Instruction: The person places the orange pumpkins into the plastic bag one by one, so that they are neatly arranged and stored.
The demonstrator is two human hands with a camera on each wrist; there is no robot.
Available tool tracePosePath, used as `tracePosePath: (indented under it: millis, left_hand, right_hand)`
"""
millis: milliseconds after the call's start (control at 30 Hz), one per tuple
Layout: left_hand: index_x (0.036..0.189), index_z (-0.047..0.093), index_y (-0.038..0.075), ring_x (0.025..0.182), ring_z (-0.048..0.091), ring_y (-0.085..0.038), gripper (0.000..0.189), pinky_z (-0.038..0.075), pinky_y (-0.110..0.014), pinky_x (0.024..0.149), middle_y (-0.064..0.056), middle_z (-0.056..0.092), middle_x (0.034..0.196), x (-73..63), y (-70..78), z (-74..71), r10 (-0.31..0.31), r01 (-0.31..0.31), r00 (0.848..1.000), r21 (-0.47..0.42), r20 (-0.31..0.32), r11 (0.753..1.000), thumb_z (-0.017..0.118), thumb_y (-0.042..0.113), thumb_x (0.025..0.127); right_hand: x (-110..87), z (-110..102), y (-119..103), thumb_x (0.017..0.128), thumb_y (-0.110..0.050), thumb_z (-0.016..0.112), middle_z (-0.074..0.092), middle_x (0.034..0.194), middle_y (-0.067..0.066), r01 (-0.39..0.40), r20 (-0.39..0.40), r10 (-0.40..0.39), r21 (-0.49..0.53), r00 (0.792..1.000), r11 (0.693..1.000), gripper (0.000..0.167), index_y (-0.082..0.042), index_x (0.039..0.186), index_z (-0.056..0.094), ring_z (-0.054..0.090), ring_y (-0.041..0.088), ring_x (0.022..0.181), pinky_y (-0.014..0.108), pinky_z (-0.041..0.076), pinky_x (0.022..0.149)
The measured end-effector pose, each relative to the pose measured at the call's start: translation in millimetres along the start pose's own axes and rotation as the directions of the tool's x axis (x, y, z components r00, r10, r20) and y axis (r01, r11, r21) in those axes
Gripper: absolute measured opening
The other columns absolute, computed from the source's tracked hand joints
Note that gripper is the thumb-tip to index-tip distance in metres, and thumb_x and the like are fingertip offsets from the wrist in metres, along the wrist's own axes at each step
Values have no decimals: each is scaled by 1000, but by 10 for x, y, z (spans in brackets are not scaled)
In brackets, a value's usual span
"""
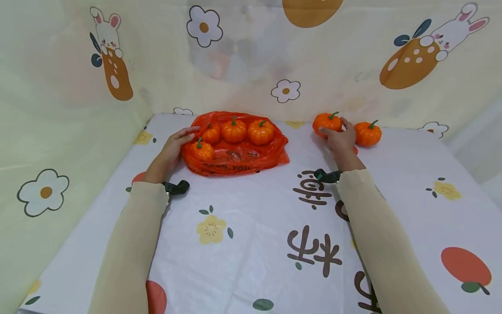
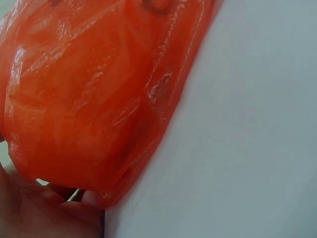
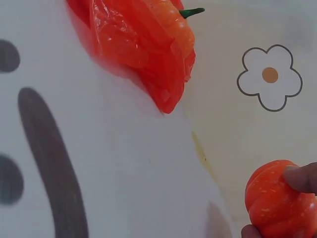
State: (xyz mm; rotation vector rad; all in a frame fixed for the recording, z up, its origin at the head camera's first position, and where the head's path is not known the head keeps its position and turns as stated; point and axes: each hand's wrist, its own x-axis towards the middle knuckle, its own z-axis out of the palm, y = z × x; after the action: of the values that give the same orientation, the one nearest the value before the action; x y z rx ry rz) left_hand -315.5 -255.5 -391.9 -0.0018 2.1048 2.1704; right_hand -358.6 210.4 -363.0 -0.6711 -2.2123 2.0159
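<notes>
My right hand [image 1: 343, 138] holds a small orange pumpkin [image 1: 326, 124] with a green stem, thumb on one side and fingers on the other. In the right wrist view this pumpkin [image 3: 280, 201] shows at the lower right corner, the thumb pressed on its skin. A red plastic bag [image 1: 235, 168] lies spread with its mouth up, and several small pumpkins [image 1: 234, 131] sit in it. At the bag's left rim, my left hand [image 1: 172, 150] grips the plastic. The left wrist view has the bag [image 2: 94, 109] close up, its folds partly hiding the fingers.
Another orange pumpkin [image 1: 368, 133] stands on the table just right of my right hand. A white printed cloth [image 1: 251, 261] covers the table. Behind it hangs a cream curtain [image 1: 243, 65] with flowers and rabbits, close to the bag and pumpkins.
</notes>
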Motion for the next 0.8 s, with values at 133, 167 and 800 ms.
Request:
tracePosePath:
  millis: [133,167,800]
  left_hand:
    - [142,53,18,144,33,-23,39,33,-40,119,0,32,159,-2,16,-10,-2,2,1000,11,3,1000,46,20,103]
    - [142,53,18,144,33,-23,39,34,-40,119,0,32,159,-3,17,-13,-5,5,1000,14,3,1000,46,20,103]
    - [140,55,17,142,36,-23,38,35,-40,118,0,34,158,3,2,-21,16,-16,1000,-7,-4,1000,47,18,103]
  right_hand:
    - [-40,-22,5,90,-30,72,14,165,-8,5,-7,-6,-78,1000,997,85,-39,156,18,23,17,149,29,41,114]
    - [-47,-28,14,90,-32,71,13,166,-8,6,-1,-6,-106,1000,994,86,-39,156,17,24,18,149,30,41,114]
    - [-184,-32,117,92,-23,69,16,165,8,129,137,-98,-235,986,963,88,-26,159,13,24,27,149,37,38,115]
